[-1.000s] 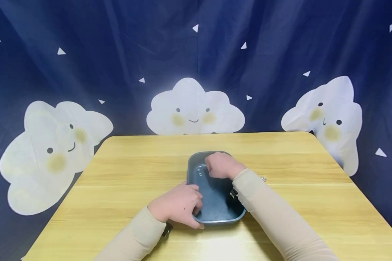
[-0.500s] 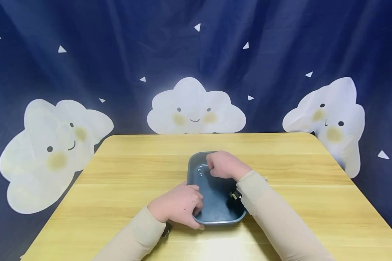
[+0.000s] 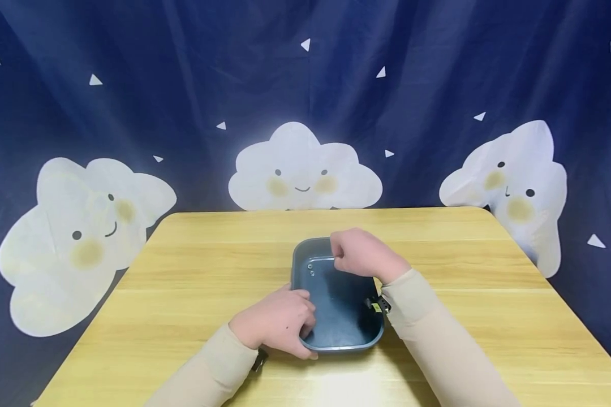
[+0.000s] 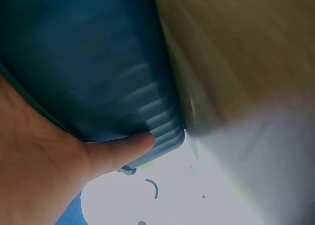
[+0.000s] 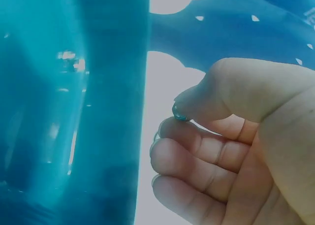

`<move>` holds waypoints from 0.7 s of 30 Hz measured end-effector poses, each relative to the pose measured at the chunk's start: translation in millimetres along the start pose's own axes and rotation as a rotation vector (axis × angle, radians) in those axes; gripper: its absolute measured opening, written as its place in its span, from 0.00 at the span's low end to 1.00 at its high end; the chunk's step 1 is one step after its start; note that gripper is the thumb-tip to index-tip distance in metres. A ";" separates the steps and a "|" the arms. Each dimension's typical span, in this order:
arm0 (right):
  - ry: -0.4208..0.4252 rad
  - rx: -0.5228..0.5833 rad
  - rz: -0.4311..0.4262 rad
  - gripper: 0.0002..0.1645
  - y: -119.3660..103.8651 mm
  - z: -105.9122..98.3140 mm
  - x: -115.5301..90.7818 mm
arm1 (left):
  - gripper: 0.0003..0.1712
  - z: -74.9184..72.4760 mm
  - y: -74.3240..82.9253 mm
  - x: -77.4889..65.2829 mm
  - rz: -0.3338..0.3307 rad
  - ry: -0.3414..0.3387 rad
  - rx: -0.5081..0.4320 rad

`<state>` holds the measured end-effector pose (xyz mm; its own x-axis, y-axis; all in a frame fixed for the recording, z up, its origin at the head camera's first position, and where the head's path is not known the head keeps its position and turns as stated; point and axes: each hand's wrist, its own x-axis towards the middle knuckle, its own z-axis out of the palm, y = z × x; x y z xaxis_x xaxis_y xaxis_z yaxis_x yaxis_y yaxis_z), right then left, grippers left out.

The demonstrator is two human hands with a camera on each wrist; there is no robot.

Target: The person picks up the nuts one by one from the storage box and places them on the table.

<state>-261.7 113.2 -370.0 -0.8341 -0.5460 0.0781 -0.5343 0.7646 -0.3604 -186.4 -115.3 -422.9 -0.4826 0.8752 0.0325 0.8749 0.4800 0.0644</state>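
A dark blue-grey plastic box point(image 3: 343, 346) with rounded corners stands on the wooden table. My left hand point(image 3: 277, 319) grips its near left wall, fingers over the rim. In the left wrist view the thumb point(image 4: 123, 152) lies against the box's ribbed outer side point(image 4: 150, 97). My right hand point(image 3: 366, 254) is above the far right rim, fingers curled. Between thumb and forefinger it pinches a small shiny piece point(image 5: 179, 113), mostly hidden; its kind is unclear. Two small silvery pieces point(image 3: 310, 269) lie on the box floor near its far left corner.
The wooden table point(image 3: 209, 254) extends around the box on all sides. Behind it hangs a dark blue curtain point(image 3: 265, 73) with white smiling clouds. Black wrist devices point(image 3: 379, 305) sit under both sleeves, the right one over the box's right side.
My right hand has moved right and slightly up, from inside the box to over its far right rim. The left hand and the box have stayed in place.
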 end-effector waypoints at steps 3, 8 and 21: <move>0.023 0.014 0.000 0.11 0.3 -4.6 -5.3 | 0.28 2.2 0.2 -0.9 -0.003 0.001 0.006; 0.066 -0.007 0.000 0.11 5.5 -13.0 -13.4 | 0.28 2.4 -0.2 -0.9 0.005 0.017 0.019; 0.105 -0.012 0.057 0.10 45.5 -14.3 -32.9 | 0.28 0.2 0.4 -1.8 0.009 0.021 0.028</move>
<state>-260.6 170.9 -375.7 -0.8724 -0.4634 0.1553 -0.4870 0.7977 -0.3558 -185.2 -116.7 -423.1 -0.4752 0.8782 0.0541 0.8798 0.4739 0.0364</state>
